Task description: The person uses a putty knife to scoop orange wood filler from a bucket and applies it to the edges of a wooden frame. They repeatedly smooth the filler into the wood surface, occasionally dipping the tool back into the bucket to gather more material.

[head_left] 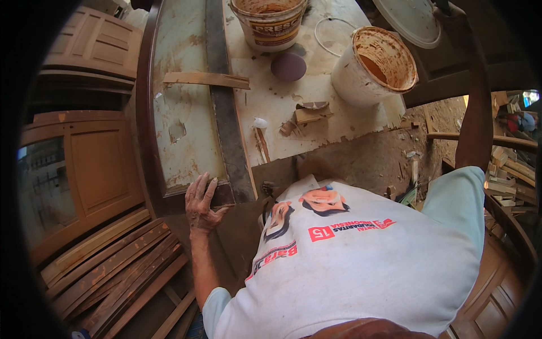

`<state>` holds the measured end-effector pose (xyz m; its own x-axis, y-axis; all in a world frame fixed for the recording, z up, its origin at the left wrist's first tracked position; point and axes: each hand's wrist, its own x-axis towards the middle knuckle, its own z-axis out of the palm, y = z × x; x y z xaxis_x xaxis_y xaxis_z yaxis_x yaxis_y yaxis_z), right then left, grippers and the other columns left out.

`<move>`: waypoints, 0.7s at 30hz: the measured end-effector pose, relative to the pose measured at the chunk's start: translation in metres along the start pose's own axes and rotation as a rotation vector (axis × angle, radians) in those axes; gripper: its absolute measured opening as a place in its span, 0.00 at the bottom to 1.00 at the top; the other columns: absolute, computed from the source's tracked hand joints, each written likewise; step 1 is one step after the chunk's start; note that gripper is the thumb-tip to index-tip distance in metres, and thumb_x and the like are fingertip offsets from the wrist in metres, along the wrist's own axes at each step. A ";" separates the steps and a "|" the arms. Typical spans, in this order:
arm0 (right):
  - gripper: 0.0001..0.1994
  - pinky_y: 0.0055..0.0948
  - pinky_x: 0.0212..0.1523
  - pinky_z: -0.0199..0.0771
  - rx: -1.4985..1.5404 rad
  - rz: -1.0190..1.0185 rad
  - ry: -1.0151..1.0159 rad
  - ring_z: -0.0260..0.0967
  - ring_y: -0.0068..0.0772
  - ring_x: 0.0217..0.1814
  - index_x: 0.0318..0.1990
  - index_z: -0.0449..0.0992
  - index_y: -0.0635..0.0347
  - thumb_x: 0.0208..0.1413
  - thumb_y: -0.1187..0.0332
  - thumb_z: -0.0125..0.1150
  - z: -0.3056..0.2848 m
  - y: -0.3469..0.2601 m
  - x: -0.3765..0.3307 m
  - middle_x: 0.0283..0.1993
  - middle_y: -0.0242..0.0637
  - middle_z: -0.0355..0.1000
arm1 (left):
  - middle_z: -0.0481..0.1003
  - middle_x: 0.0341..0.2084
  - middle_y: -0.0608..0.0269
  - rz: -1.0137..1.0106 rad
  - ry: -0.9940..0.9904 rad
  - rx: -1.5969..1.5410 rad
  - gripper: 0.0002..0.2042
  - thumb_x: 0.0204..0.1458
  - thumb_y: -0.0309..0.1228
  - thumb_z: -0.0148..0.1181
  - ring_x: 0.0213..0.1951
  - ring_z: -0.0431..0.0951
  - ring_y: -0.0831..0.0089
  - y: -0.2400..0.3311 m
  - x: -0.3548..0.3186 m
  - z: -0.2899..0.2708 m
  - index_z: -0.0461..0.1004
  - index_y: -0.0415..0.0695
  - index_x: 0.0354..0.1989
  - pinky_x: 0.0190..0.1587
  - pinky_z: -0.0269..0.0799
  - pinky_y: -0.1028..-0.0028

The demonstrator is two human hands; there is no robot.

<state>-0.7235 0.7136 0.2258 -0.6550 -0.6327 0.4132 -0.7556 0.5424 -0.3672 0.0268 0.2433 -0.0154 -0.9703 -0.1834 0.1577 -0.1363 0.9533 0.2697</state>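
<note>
My left hand (pixel 202 204) lies on the lower corner of a dark wooden frame (pixel 148 141) that rests on the workbench. Its fingers curl over the frame's bottom rail and the thumb points right. Inside the frame is a stained, pale panel (pixel 180 124) crossed by a dark upright bar (pixel 226 113). My right forearm (pixel 473 118) stretches from the white sleeve toward the top right, close to a white lid (pixel 409 20). The right hand itself is lost in the dark rim. My white printed shirt (pixel 361 260) fills the lower middle.
Two white buckets smeared with orange-brown paste stand on the bench, one upright (pixel 270 20) and one tilted (pixel 375 65). Between them lies a round dark disc (pixel 288 66). A loose wood strip (pixel 206 79) crosses the frame. Panelled doors (pixel 96 164) and planks (pixel 118 277) lie left, offcuts (pixel 505 181) right.
</note>
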 end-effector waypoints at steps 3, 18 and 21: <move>0.11 0.31 0.43 0.78 0.094 0.184 -0.075 0.74 0.20 0.39 0.49 0.81 0.66 0.72 0.66 0.61 0.057 -0.021 0.021 0.37 0.31 0.79 | 0.70 0.73 0.55 -0.053 -0.039 0.018 0.44 0.46 0.63 0.74 0.74 0.68 0.51 0.008 -0.004 -0.007 0.74 0.52 0.70 0.76 0.60 0.49; 0.20 0.42 0.42 0.81 0.095 0.407 -0.588 0.81 0.38 0.40 0.50 0.83 0.72 0.69 0.58 0.60 0.190 -0.062 0.031 0.39 0.46 0.83 | 0.64 0.76 0.49 -0.209 -0.084 0.083 0.48 0.44 0.56 0.79 0.77 0.61 0.44 0.032 -0.007 0.001 0.68 0.51 0.74 0.77 0.52 0.40; 0.10 0.32 0.40 0.78 -0.060 0.284 -0.506 0.75 0.22 0.33 0.49 0.82 0.66 0.74 0.67 0.58 0.162 -0.028 0.024 0.30 0.31 0.76 | 0.63 0.76 0.49 -0.203 -0.089 0.071 0.47 0.45 0.55 0.79 0.77 0.61 0.43 0.033 -0.003 0.002 0.68 0.51 0.75 0.77 0.52 0.40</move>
<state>-0.7172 0.5938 0.1111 -0.7577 -0.6353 -0.1494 -0.5597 0.7503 -0.3518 0.0246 0.2757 -0.0090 -0.9349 -0.3541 0.0218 -0.3411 0.9142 0.2189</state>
